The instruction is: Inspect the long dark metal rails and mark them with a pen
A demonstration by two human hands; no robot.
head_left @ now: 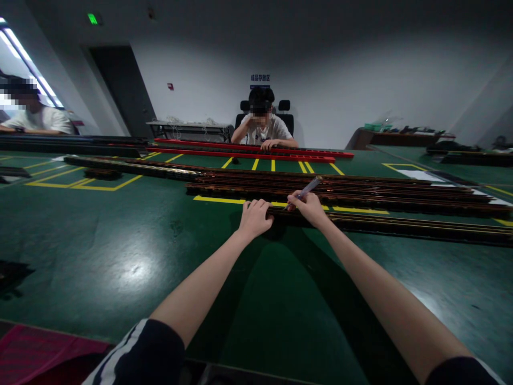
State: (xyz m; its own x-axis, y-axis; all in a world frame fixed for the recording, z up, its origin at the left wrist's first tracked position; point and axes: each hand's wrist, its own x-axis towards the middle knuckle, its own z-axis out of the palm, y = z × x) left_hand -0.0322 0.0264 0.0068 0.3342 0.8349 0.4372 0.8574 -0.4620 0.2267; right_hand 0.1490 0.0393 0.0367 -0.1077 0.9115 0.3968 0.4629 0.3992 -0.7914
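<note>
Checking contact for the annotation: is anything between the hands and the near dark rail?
Nothing visible. The left hand rests directly on the end of the nearest dark rail, fingers curled over it. The right hand holds a pen with its tip down at the same rail.

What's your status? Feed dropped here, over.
Left hand gripping end of nearest dark rail. Right hand holding pen on it. Nothing blocking.

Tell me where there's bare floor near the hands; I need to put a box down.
Bare green floor lies left of the left hand, below the dark rails, and between the arms. Crowded: the rails beyond the right hand, which holds a pen, and the red rails.
</note>
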